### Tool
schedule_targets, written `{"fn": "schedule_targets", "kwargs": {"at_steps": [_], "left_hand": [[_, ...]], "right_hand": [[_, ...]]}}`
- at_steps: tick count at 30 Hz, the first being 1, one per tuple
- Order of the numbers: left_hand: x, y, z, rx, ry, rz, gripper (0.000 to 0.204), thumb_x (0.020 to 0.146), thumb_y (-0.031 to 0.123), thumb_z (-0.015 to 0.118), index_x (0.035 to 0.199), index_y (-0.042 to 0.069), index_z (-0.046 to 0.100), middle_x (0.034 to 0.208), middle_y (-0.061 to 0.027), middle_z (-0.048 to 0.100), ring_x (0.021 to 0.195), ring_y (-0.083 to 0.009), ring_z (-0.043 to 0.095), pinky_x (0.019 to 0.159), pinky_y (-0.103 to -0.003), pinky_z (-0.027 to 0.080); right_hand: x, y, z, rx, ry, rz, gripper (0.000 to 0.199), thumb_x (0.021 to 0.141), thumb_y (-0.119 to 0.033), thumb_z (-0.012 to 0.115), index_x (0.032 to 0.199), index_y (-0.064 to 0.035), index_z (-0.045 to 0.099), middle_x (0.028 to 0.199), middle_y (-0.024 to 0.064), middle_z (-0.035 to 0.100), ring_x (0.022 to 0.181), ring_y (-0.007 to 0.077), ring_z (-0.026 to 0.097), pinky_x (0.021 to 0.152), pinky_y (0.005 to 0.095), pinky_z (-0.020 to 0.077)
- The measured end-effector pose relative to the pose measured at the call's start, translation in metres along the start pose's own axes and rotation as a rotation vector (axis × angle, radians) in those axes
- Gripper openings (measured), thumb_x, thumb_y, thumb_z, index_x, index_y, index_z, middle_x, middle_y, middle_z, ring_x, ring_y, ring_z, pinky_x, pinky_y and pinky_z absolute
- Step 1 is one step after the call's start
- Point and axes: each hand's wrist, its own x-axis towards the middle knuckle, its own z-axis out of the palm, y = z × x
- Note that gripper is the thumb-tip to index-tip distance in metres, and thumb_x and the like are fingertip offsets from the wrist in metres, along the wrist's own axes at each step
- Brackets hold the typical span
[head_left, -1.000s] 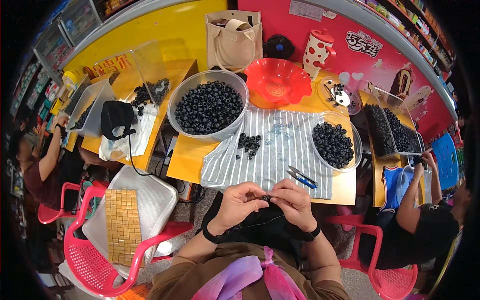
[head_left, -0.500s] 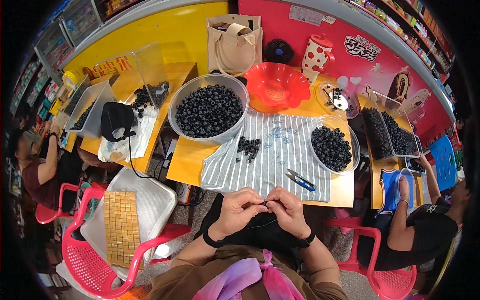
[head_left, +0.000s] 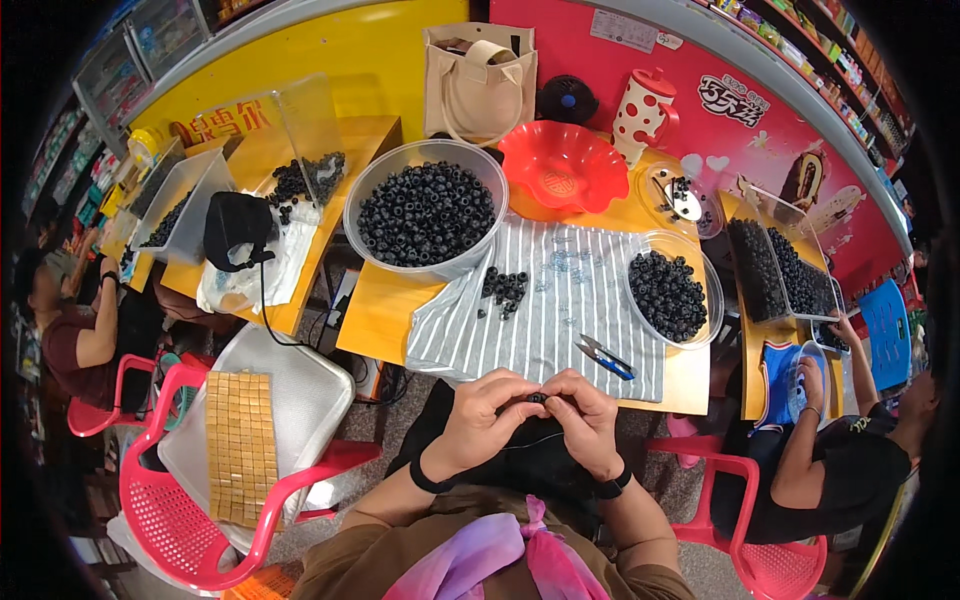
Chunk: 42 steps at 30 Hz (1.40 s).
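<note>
My left hand [head_left: 485, 422] and my right hand [head_left: 590, 425] meet in front of my lap, fingertips pinched together. Between them is a small round black piece [head_left: 537, 398], gripped from both sides. A faint thin strand shows just below the fingers. Past my hands, a grey-and-white striped cloth [head_left: 470, 350] covers part of the yellow table. On it lie a loose cluster of similar black pieces [head_left: 505, 290], thread snips with blue-and-black handles [head_left: 607, 358], and scattered small clear bluish bits [head_left: 570, 260].
A large clear tub of black pieces [head_left: 428, 215] stands left, a smaller clear bowl [head_left: 712, 322] right. Behind are a red scalloped basin [head_left: 565, 170], a beige bag [head_left: 480, 85] and a dotted tumbler [head_left: 640, 110]. Another person [head_left: 820, 455] sits at right, a pink chair [head_left: 165, 500] at left.
My fingertips have shifted slightly upward and to the right, and the black piece between them shows more plainly. The tabletop things have shifted slightly in the picture with the camera.
</note>
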Motion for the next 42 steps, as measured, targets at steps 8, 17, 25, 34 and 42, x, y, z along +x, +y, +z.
{"fn": "schedule_targets", "kwargs": {"at_steps": [8,17,25,34,42], "left_hand": [[-0.004,-0.002,0.0,0.065,-0.018,0.02,0.022,0.075,-0.001,0.072,0.095,-0.001,0.065,0.081,-0.0125,0.064,0.066,-0.0217,0.063,0.058,-0.029,0.049],[0.001,-0.001,-0.005,0.046,-0.145,0.191,0.026,0.075,0.003,0.073,0.1,0.002,0.064,0.074,-0.0097,0.058,0.061,-0.0241,0.059,0.053,-0.031,0.046],[0.003,0.005,-0.01,0.212,-0.206,0.138,0.029,0.073,0.007,0.074,0.102,0.008,0.067,0.067,-0.0062,0.052,0.056,-0.0225,0.055,0.05,-0.033,0.043],[0.002,-0.002,-0.009,0.126,-0.222,0.237,0.03,0.073,0.004,0.073,0.102,0.006,0.066,0.066,-0.0078,0.054,0.056,-0.0238,0.055,0.05,-0.034,0.043],[-0.001,0.001,-0.012,-0.042,0.055,-0.17,0.033,0.081,0.0,0.068,0.113,0.002,0.062,0.068,-0.0067,0.058,0.055,-0.0119,0.054,0.053,-0.025,0.044]], "right_hand": [[-0.001,0.002,-0.002,0.017,-0.008,-0.04,0.011,0.084,0.011,0.057,0.092,0.0049,0.061,0.089,0.0074,0.058,0.075,0.011,0.058,0.066,0.0219,0.0477],[0.0,0.017,-0.019,0.582,-0.19,0.247,0.015,0.083,0.007,0.061,0.096,0.0005,0.058,0.092,0.0047,0.059,0.079,0.0106,0.057,0.069,0.0229,0.0483],[0.004,0.014,-0.017,0.73,-0.193,0.364,0.033,0.078,0.005,0.066,0.108,-0.0014,0.053,0.101,0.0084,0.063,0.091,0.015,0.06,0.078,0.0267,0.0477],[0.004,0.015,-0.016,0.699,-0.24,0.302,0.027,0.08,0.009,0.063,0.104,-0.0009,0.054,0.093,0.0049,0.061,0.086,0.0114,0.059,0.074,0.0251,0.0496],[0.078,-0.029,-0.033,0.077,-0.026,0.304,0.013,0.085,0.0,0.061,0.098,-0.0011,0.06,0.091,0.0041,0.065,0.079,0.0089,0.059,0.072,0.0231,0.0471]]}}
